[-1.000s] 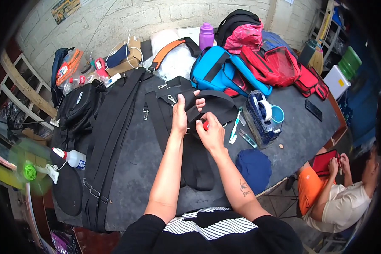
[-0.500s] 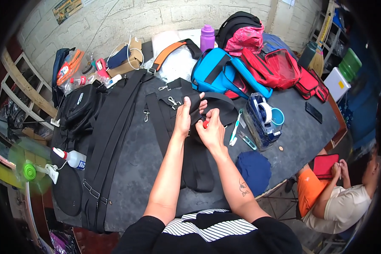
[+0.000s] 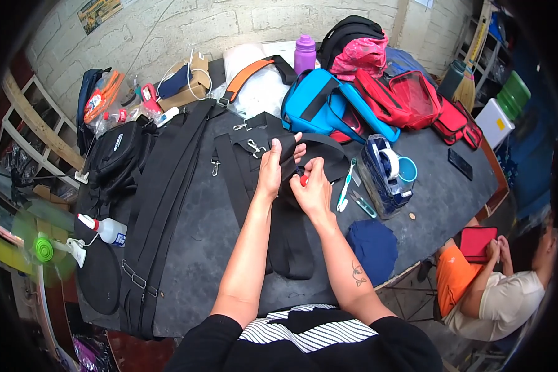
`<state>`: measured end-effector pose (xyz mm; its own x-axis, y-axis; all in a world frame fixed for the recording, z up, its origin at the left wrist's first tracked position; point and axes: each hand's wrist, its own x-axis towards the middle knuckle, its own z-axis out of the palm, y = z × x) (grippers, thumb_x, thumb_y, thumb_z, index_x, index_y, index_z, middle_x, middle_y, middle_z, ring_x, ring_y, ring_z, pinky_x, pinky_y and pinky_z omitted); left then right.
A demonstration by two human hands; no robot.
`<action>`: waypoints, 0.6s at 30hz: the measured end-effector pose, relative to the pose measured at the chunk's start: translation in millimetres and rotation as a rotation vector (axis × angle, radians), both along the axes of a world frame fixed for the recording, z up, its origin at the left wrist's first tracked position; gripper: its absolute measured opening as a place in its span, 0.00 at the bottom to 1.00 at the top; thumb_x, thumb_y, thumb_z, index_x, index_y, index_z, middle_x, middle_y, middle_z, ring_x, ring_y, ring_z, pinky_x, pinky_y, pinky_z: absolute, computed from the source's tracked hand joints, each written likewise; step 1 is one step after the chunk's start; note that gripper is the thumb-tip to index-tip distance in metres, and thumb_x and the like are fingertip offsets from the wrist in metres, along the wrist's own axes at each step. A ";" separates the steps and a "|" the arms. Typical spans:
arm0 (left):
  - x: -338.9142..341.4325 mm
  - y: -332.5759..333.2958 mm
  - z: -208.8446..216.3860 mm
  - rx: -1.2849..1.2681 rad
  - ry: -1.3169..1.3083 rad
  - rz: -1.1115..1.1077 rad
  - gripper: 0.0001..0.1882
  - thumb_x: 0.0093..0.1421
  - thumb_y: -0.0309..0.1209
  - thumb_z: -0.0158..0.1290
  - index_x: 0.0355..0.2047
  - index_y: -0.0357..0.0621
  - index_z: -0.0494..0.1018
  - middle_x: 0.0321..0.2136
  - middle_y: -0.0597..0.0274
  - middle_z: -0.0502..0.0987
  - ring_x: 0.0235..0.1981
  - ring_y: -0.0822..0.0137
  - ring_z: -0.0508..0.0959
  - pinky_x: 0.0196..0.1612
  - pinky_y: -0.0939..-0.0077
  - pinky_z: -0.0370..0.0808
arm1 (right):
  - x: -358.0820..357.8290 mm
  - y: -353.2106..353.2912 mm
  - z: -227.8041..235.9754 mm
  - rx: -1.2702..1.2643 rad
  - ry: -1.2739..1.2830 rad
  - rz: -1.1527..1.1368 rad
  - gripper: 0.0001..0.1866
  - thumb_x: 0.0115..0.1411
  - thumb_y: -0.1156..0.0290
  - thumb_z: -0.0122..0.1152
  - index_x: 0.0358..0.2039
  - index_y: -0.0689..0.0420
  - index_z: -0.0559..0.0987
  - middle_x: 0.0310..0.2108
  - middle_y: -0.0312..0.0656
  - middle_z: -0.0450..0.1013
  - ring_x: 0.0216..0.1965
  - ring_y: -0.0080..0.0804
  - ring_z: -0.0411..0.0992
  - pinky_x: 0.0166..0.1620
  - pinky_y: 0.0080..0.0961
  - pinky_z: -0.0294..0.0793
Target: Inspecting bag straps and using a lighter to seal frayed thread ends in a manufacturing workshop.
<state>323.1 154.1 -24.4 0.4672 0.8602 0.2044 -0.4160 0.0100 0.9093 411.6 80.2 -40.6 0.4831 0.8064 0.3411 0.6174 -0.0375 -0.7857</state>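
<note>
My left hand [image 3: 270, 172] is wrapped round a wide black webbing strap [image 3: 287, 152], thumb pointing up. Close beside it, my right hand [image 3: 312, 191] is closed on a small red object [image 3: 304, 180], held against the strap. Fingers cover most of that object, so its kind is hidden. A loop of the same strap [image 3: 330, 149] arches away past my right fingers, and a folded length [image 3: 291, 248] lies on the table between my forearms. Beyond my left hand lie more black straps with metal snap hooks [image 3: 254, 147].
Right of my hands lie thread snips [image 3: 364, 204], a toothbrush [image 3: 346, 186], a clear case with tape rolls [image 3: 384, 180] and a navy cloth piece [image 3: 372, 251]. Long black straps [image 3: 161, 229] cover the left side. Bags [image 3: 319, 102] stand behind. A person [image 3: 502, 297] sits at lower right.
Both hands stay at nearly the same place, the right one shifting very slightly along the strap. The hold on the strap and the red object is unchanged.
</note>
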 end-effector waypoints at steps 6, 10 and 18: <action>0.2 1.9 -0.2 0.006 0.014 0.026 0.37 0.65 0.56 0.28 0.55 0.33 0.63 0.44 0.46 0.73 0.46 0.60 0.75 0.51 0.69 0.71 | -7.7 -13.9 8.6 0.032 -0.074 0.133 0.19 0.46 0.68 0.58 0.35 0.58 0.61 0.27 0.46 0.68 0.25 0.49 0.71 0.29 0.42 0.69; 1.6 0.2 -1.0 -0.008 -0.026 0.004 0.38 0.65 0.57 0.26 0.55 0.33 0.62 0.45 0.46 0.73 0.46 0.61 0.74 0.51 0.69 0.71 | -13.2 -20.1 13.9 0.003 -0.062 0.165 0.19 0.46 0.68 0.58 0.35 0.58 0.61 0.26 0.46 0.68 0.25 0.49 0.71 0.29 0.42 0.69; -1.0 -2.8 1.3 -0.080 -0.108 -0.039 0.39 0.63 0.60 0.25 0.57 0.39 0.63 0.45 0.53 0.73 0.42 0.67 0.74 0.46 0.75 0.71 | -17.1 -22.9 12.6 0.084 -0.009 0.175 0.19 0.47 0.70 0.60 0.35 0.58 0.61 0.27 0.47 0.67 0.27 0.49 0.71 0.30 0.40 0.69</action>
